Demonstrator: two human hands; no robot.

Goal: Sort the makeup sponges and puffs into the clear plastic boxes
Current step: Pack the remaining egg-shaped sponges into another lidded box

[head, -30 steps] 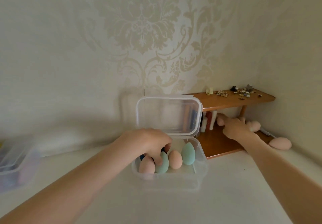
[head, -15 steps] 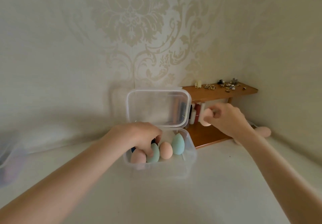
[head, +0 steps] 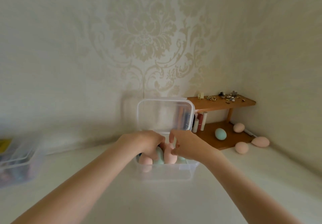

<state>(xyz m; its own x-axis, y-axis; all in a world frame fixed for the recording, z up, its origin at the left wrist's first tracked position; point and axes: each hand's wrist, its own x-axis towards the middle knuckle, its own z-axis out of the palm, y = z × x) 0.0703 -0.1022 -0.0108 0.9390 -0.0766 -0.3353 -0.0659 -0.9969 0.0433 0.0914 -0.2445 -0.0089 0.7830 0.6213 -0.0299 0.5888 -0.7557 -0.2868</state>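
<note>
A clear plastic box (head: 165, 172) stands in the middle of the white table, its lid (head: 165, 115) hinged upright behind it. Inside stand egg-shaped makeup sponges, pink (head: 145, 160) and mint green (head: 159, 156). My left hand (head: 144, 143) reaches into the box and presses on the sponges at its left. My right hand (head: 186, 145) is over the box, fingers closed on a pink sponge (head: 169, 156) standing among the others. A mint sponge (head: 220, 133) lies on the lower wooden shelf. Three pink sponges (head: 241, 147) lie loose at the right.
A two-level wooden shelf (head: 221, 104) stands in the right corner with small trinkets on top and lipstick tubes (head: 200, 122) below. Another clear box (head: 19, 164) with mixed items is at the left edge. Patterned wallpaper rises behind.
My right hand took a pink sponge from the shelf area and carried it left into the box. The left hand stayed in the box.
</note>
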